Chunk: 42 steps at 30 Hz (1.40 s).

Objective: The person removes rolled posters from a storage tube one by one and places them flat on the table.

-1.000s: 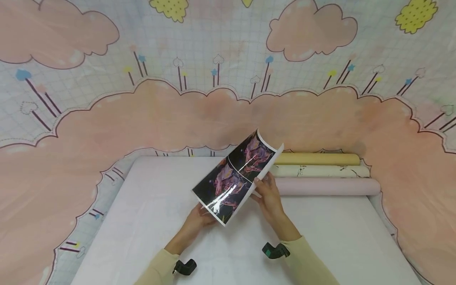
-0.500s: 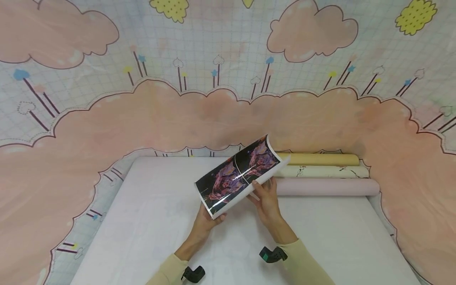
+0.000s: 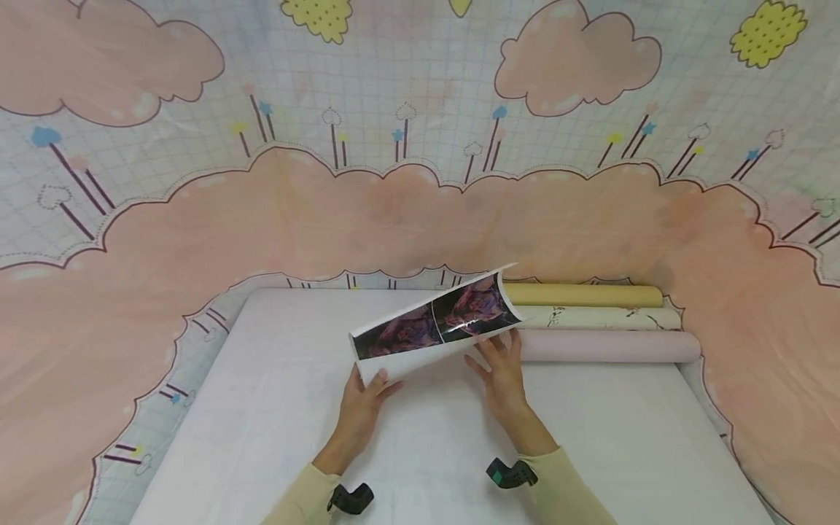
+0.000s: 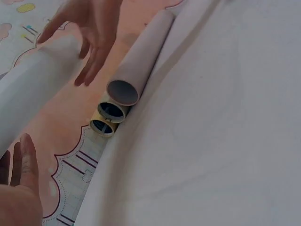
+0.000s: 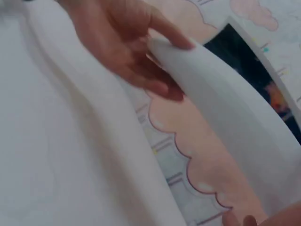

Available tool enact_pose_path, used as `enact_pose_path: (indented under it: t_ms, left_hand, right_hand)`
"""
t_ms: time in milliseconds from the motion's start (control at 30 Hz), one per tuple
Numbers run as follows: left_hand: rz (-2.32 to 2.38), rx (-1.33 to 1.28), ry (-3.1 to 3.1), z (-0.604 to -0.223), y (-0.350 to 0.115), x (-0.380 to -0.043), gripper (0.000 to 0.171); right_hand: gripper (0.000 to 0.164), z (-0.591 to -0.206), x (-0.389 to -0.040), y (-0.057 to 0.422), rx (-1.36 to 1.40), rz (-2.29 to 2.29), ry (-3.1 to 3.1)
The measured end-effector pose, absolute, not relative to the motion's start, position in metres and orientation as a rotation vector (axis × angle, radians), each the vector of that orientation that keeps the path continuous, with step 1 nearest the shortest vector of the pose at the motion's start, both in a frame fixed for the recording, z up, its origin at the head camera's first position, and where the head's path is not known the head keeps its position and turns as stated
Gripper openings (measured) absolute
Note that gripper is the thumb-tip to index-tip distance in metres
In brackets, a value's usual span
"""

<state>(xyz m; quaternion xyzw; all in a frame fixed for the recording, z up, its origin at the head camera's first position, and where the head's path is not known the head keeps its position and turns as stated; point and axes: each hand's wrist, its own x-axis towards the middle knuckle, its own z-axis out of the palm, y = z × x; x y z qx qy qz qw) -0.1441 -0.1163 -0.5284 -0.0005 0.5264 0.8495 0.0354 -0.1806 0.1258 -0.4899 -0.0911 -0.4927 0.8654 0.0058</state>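
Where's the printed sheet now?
In the head view, the printed sheet is near centre, its left end in the left hand, just left of the rolls.

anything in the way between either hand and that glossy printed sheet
Nothing visible: the left hand holds the sheet by one end, and the right hand is right at its lower edge. The three rolls lie beyond, not between.

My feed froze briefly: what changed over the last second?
The printed sheet has swung clockwise in the head view, to a shallower slant, and tipped so its printing looks narrower. The left hand still holds its left end; the right hand stays at its lower edge. The three rolls lie as before.
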Motion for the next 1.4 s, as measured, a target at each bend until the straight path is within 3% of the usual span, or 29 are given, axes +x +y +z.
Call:
enact_pose_path:
  t_ms: [300,600,767,933,1133,1400]
  left_hand:
    - [2.676,-0.203,1.628,-0.523,-0.152,-0.159,0.050]
    - [2.530,-0.288,1.715,-0.506,-0.173,-0.169,0.040]
    - [2.400,-0.306,1.842,-0.500,-0.177,-0.174,0.048]
    - [2.329,-0.345,1.911,-0.498,-0.176,-0.178,0.052]
    - [2.221,-0.321,1.991,-0.496,-0.170,-0.179,0.052]
    - [2.213,-0.204,1.985,-0.493,-0.162,-0.181,0.055]
  right_hand:
    - [0.088,-0.480,-0.175,0.170,-0.304,2.329,-1.872]
    - [0.068,-0.463,-0.176,0.202,0.149,1.561,-2.537]
    - [0.078,-0.455,-0.179,0.201,0.300,1.290,-2.763]
    - [0.075,-0.455,-0.180,0.195,0.495,1.206,-2.939]
    - [0.056,-0.463,-0.175,0.187,0.713,1.197,-3.027]
    - [0.037,-0.473,-0.171,0.174,0.729,1.228,-2.957]
